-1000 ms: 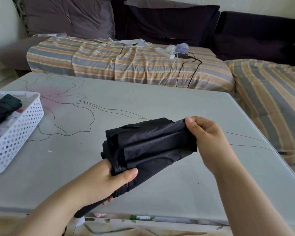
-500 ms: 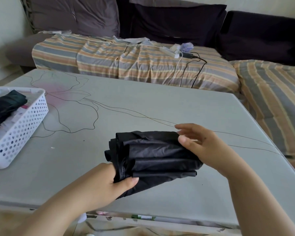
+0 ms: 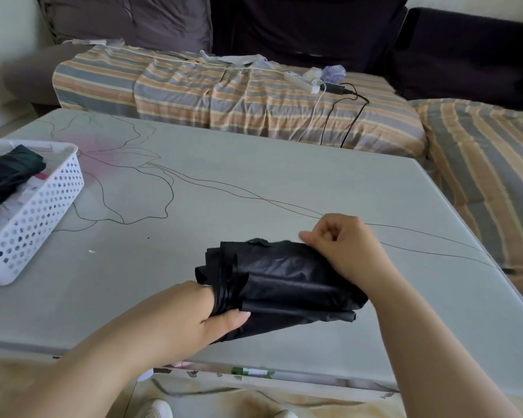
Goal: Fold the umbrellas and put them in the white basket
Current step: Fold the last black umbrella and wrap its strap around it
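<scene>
Lying across the near part of the grey table, half-folded black umbrella, well apart from the white basket at the left edge, already holding dark folded umbrellas. Clamping the bunched canopy's left end, left hand, thumb pressing on top. Curling at the far right corner, right hand, fingertips pinching fabric.

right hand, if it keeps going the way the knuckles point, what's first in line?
The right hand points up-left across the table. The path looks free over bare tabletop; the white basket lies well left of that line, though depth is uncertain.
</scene>
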A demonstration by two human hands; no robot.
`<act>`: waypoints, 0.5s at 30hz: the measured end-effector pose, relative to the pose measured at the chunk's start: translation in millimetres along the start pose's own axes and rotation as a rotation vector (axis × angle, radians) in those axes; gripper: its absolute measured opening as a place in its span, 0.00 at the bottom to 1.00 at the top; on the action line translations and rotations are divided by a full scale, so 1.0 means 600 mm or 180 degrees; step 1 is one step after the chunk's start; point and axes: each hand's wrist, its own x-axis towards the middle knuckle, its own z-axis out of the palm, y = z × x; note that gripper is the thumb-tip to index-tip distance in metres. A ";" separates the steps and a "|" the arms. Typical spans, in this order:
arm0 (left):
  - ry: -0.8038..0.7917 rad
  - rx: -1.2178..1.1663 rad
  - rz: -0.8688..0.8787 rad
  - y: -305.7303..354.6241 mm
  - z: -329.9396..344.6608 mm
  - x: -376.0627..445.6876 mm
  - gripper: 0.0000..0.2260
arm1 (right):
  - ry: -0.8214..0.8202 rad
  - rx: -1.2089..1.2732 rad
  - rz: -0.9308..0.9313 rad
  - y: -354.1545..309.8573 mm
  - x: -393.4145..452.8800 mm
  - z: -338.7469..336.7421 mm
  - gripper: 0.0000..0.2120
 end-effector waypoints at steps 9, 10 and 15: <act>0.0051 -0.1411 -0.0646 -0.028 -0.011 0.005 0.22 | 0.0383 -0.0258 -0.2816 -0.033 -0.086 -0.008 0.12; 0.0061 -0.1555 -0.0669 -0.031 -0.015 0.005 0.24 | 0.0234 -0.0580 -0.2993 -0.033 -0.082 0.010 0.12; 0.0070 -0.1740 -0.0580 -0.021 -0.013 0.004 0.24 | 0.0237 -0.1632 -0.2601 -0.027 -0.037 0.041 0.19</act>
